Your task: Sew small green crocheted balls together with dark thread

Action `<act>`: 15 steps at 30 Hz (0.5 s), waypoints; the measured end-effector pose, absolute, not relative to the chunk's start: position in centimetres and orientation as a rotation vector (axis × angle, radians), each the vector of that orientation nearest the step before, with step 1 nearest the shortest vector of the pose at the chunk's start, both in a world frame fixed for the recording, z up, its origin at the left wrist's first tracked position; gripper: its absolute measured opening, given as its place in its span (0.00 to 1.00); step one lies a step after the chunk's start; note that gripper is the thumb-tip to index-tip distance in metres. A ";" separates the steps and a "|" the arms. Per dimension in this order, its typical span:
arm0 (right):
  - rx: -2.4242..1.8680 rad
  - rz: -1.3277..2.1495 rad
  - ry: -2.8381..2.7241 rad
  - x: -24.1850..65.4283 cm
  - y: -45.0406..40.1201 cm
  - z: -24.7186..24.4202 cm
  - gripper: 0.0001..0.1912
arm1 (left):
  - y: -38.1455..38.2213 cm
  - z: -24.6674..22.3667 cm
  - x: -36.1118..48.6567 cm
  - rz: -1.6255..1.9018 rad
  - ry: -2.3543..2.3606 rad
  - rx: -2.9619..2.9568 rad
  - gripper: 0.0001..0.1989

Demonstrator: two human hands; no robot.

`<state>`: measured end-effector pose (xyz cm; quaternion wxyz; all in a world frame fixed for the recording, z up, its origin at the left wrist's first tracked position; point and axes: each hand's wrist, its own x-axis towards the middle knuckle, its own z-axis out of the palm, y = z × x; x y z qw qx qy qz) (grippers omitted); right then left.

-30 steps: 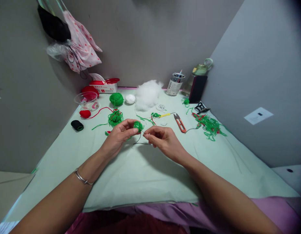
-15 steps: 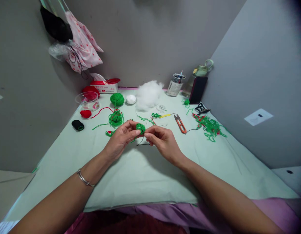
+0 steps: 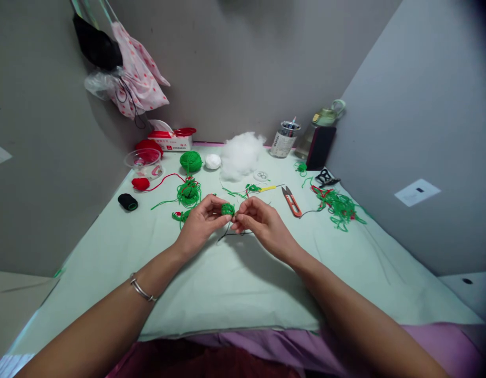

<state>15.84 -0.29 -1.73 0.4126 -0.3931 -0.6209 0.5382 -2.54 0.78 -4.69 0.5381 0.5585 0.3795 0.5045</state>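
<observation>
Plainly, the small green crocheted piece (image 3: 227, 209) sat between the two hands, above the near-middle part of the bench (image 3: 227, 294). The left hand (image 3: 199, 226) had its grip around the left side of the piece, thumb at the near side and fingers behind, leaving the right side exposed. The right hand (image 3: 262, 226) was just beside that exposed side, its thumb and fingers pinched together; whether they had a needle, the thread or a bit of the crochet edge between them was too small to tell. The piece thus lay to the left of the right grip, almost at its fingertips, and looked rounded, with no clear long axis. A black thread (image 3: 223, 238) trailed below it, running sideways under the right hand. Of the tools, the orange-handled thread snips (image 3: 293, 203) lay beyond the right hand and to its right, blades pointing away from the person and slightly left. The yellow-handled crochet hook (image 3: 267, 188) lay farther back than the hands, nearer the right one, with its long axis crosswise and its metal end to the right. White stuffing (image 3: 240, 155) stood behind it.
</observation>
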 end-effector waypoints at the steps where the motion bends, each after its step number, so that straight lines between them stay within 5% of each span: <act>1: -1.015 1.271 -1.633 15.8 -0.4 -1.8 0.09 | 0.7 -4.7 -2.4 1.194 0.904 1.342 0.12; 9: -1.141 0.406 -2.090 15.9 -0.6 -2.8 0.07 | 0.2 -5.1 -1.8 1.131 0.959 1.568 0.08; 15: -0.898 1.134 -1.471 17.9 -0.5 2.0 0.10 | 0.5 -4.8 -2.3 1.104 1.014 1.555 0.09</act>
